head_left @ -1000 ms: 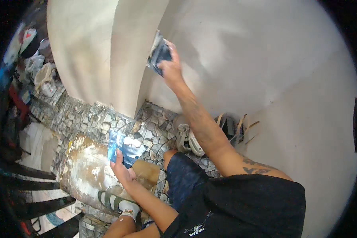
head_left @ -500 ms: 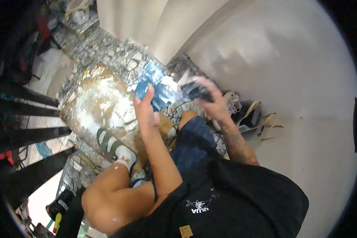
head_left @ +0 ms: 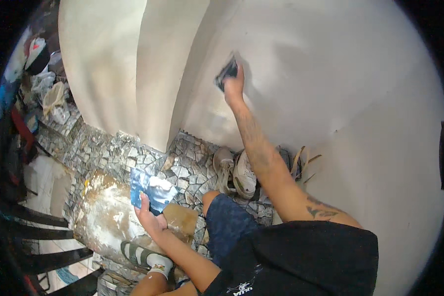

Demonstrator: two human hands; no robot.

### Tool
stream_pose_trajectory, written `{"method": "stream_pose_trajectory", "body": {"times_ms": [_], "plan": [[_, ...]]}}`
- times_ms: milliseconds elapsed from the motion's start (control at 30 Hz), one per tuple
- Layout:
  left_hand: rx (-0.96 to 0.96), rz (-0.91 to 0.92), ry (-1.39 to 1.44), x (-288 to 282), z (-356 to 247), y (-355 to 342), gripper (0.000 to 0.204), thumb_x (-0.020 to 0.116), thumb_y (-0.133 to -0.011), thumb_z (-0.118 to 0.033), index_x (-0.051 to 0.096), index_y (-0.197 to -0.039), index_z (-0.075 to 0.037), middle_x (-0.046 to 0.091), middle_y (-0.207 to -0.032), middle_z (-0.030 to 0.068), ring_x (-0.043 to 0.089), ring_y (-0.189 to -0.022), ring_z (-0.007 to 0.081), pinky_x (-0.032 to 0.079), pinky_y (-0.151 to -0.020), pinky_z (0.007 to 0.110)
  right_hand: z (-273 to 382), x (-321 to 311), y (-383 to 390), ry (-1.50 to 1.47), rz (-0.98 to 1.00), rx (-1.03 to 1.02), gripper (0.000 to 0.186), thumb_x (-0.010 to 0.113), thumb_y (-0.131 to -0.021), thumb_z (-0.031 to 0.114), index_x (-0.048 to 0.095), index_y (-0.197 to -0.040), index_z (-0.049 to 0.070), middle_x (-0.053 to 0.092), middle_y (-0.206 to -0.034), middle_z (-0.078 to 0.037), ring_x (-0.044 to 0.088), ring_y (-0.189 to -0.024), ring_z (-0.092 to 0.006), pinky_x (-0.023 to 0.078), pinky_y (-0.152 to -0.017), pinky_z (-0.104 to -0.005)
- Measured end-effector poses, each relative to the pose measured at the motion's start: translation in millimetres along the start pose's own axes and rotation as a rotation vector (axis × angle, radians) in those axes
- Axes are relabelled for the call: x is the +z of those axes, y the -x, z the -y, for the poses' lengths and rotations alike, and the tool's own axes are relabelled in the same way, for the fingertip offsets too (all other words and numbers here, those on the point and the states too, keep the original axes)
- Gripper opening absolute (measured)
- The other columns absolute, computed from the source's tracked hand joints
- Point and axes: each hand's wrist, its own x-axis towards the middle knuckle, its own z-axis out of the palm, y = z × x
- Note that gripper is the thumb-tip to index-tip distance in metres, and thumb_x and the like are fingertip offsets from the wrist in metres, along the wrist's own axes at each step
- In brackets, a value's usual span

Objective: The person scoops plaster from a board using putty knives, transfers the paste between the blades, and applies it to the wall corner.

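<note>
My left hand point(head_left: 150, 214) grips a blue flat plate point(head_left: 143, 180) with white paste on it, held low over the stone-paved floor. My right hand point(head_left: 234, 84) is raised against the pale wall point(head_left: 325, 64) with a dark, flat scraper point(head_left: 225, 73) in it, blurred by movement. The scraper is just to the right of a vertical edge where the curved wall section point(head_left: 103, 59) meets the flat wall. Below my hands lies a paste-smeared board point(head_left: 103, 212) with a smaller tan piece point(head_left: 181, 218) on it.
Shoes point(head_left: 244, 175) and some straps stand at the wall's foot, beneath my right arm. At the far left are bags point(head_left: 54, 101), other clutter and dark slats point(head_left: 44, 222). My sandaled left foot point(head_left: 143, 256) rests by the board. Irregular stone paving point(head_left: 182, 167) surrounds it.
My right hand dropped to the blue plate half a second ago and is now back up on the wall, right of its first spot. My left hand has moved back leftward and lower in view.
</note>
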Motion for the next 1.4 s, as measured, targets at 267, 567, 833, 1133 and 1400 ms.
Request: {"method": "stream_pose_trajectory", "body": {"times_ms": [267, 567, 833, 1133, 1400], "plan": [[0.043, -0.015, -0.044, 8, 2, -1, 0.036, 0.057, -0.076, -0.008, 0.042, -0.106, 0.004, 0.051, -0.098, 0.0118, 0.052, -0.085, 0.0212, 0.044, -0.073, 0.035, -33, 42, -128, 0.066, -0.132, -0.246, 0.049, 0.036, -0.065, -0.009, 0.038, -0.114, -0.001, 0.046, -0.103, -0.012, 0.047, -0.089, -0.0200, 0.041, -0.074, -0.0280], [0.079, -0.010, -0.021, -6, -2, -3, 0.034, 0.057, -0.076, -0.008, 0.044, -0.104, 0.005, 0.052, -0.097, 0.0126, 0.052, -0.084, 0.0202, 0.044, -0.072, 0.033, -23, 68, -97, 0.362, -0.178, -0.473, 0.045, 0.038, -0.066, -0.004, 0.042, -0.111, -0.001, 0.045, -0.102, -0.017, 0.049, -0.087, -0.0276, 0.040, -0.077, -0.0318], [0.054, 0.010, -0.058, 2, -1, -1, 0.030, 0.057, -0.076, -0.009, 0.046, -0.101, 0.004, 0.053, -0.094, 0.0116, 0.053, -0.081, 0.0189, 0.044, -0.071, 0.031, -14, 71, -107, 0.222, -0.108, -0.392, 0.048, 0.038, -0.064, -0.006, 0.042, -0.112, -0.001, 0.049, -0.097, -0.014, 0.048, -0.087, -0.0239, 0.039, -0.075, -0.0297], [0.026, 0.026, -0.038, 0, 2, -7, 0.042, 0.060, -0.074, -0.010, 0.039, -0.107, 0.007, 0.051, -0.098, 0.0146, 0.052, -0.084, 0.0213, 0.045, -0.073, 0.034, 5, 76, -105, 0.171, -0.101, -0.217, 0.049, 0.038, -0.063, -0.009, 0.042, -0.111, 0.002, 0.047, -0.098, -0.010, 0.049, -0.081, -0.0202, 0.041, -0.067, -0.0278], [0.016, 0.042, -0.008, 5, 3, -3, 0.047, 0.059, -0.075, -0.009, 0.034, -0.111, 0.008, 0.049, -0.101, 0.0168, 0.052, -0.086, 0.0225, 0.045, -0.073, 0.036, 53, 73, -56, 0.131, -0.025, -0.163, 0.056, 0.044, -0.058, -0.003, 0.041, -0.112, 0.007, 0.046, -0.096, -0.013, 0.047, -0.090, -0.0269, 0.038, -0.079, -0.0322]]}}
